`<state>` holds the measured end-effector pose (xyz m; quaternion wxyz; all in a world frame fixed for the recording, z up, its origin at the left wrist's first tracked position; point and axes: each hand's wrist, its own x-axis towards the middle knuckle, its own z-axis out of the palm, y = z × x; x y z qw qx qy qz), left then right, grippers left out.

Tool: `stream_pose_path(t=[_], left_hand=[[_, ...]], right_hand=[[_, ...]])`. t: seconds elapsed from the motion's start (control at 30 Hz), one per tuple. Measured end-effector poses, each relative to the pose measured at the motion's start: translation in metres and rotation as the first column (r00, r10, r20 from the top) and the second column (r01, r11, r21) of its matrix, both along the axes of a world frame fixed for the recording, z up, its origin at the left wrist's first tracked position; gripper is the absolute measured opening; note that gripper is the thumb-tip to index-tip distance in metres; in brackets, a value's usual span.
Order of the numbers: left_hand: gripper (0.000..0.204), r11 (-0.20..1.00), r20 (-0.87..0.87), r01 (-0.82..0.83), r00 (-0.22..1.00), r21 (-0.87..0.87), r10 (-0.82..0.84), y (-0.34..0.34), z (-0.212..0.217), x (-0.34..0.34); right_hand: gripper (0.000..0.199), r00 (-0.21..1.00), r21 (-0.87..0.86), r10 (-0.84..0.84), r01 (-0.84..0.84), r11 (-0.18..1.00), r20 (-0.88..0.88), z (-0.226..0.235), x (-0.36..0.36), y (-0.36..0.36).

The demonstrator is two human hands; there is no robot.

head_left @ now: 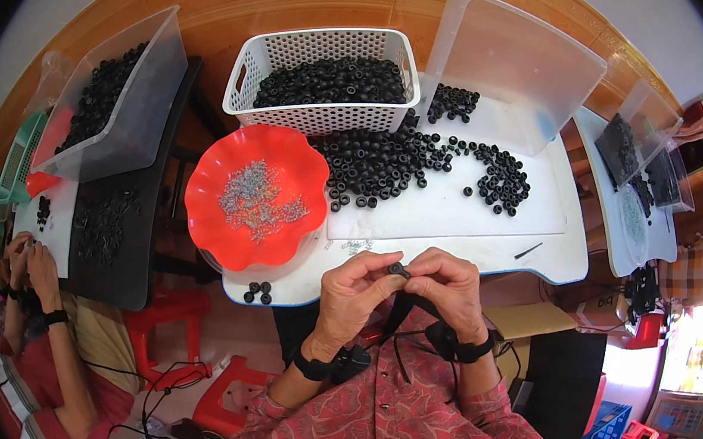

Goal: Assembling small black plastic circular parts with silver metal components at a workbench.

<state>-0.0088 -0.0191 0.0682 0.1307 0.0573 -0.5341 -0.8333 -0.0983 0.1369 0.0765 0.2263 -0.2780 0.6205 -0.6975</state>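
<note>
My left hand (351,296) and my right hand (449,288) meet in front of the table's near edge. Both pinch one small round black plastic part (397,268) between thumbs and fingertips; the fingers cover some of it. Beyond them, a heap of similar black ring-like parts (371,161) spreads over a white board (447,219), with a smaller cluster (499,181) to its right. Left of the heap, a red wavy-rimmed bowl (205,188) holds many tiny silvery metal pieces (258,200). Several black parts (259,293) sit apart at the table's near left edge.
A white perforated basket (331,118) full of black parts stands at the back, beside a tilted clear bin (516,62). On the right lies a thin dark tool (529,251). At left, another person's hands (30,256) work near a dark table (115,272) and a red stool (169,327).
</note>
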Motion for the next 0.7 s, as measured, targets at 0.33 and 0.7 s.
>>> stream_pose_path(t=[0.33, 0.7], left_hand=[[0.028, 0.991, 0.0, 0.001, 1.0, -0.135, -0.001, -0.005, 0.005, 0.001], [0.021, 0.996, 0.033, 0.0, 0.999, 0.091, -0.003, -0.004, -0.003, 0.003]], right_hand=[[0.013, 0.991, -0.051, -0.05, 0.056, 0.997, 0.12, -0.003, 0.007, -0.003], [0.013, 0.987, -0.099, -0.049, 0.065, 0.993, 0.153, -0.002, 0.011, -0.007]])
